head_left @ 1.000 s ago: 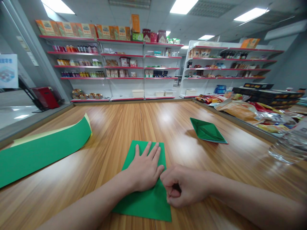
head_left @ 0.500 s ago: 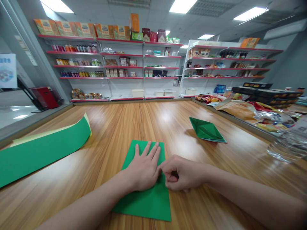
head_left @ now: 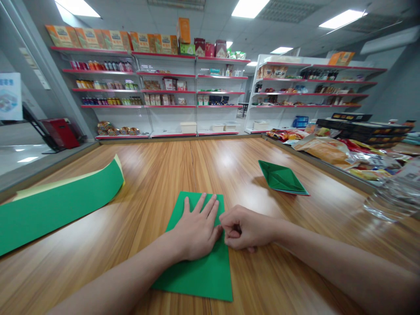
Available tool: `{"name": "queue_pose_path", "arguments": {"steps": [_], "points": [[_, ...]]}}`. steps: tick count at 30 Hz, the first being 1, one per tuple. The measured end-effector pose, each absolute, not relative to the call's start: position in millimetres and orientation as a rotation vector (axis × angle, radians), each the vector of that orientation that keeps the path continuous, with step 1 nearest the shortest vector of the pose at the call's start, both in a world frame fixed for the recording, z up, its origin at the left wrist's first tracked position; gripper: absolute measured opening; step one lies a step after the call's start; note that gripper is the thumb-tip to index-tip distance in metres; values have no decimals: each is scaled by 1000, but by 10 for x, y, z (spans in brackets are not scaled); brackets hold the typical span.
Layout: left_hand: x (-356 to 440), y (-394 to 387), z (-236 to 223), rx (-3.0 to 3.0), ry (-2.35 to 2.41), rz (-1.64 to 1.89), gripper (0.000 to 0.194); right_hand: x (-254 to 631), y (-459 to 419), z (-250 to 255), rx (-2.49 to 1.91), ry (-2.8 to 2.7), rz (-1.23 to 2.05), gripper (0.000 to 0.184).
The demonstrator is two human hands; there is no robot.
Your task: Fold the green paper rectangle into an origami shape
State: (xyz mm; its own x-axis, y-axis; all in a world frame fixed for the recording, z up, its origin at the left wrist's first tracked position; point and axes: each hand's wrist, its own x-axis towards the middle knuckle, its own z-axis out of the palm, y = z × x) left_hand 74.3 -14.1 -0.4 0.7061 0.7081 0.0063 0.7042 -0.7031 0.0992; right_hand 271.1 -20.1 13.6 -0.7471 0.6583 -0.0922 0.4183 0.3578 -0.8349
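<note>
The left hand's fingers lie spread flat on the green sheet, unmoved. The right hand, fingers curled into a fist, sits at the sheet's right edge, farther up than a second ago. The table lies beneath.

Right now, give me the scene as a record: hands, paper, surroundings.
left hand: left hand, spread flat on the green sheet
right hand: right hand, curled, at the green sheet's right edge
surface: wooden table
left side: long green-and-yellow paper, far end curling up
right side: folded green paper
background: shelves with goods
</note>
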Motion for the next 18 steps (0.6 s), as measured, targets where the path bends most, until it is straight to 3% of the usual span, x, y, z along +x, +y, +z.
{"name": "queue_pose_path", "arguments": {"steps": [18], "points": [[698, -137, 27, 2759, 1135, 120, 66, 2690, -68, 134, -1024, -2339, 1526, 23]]}}
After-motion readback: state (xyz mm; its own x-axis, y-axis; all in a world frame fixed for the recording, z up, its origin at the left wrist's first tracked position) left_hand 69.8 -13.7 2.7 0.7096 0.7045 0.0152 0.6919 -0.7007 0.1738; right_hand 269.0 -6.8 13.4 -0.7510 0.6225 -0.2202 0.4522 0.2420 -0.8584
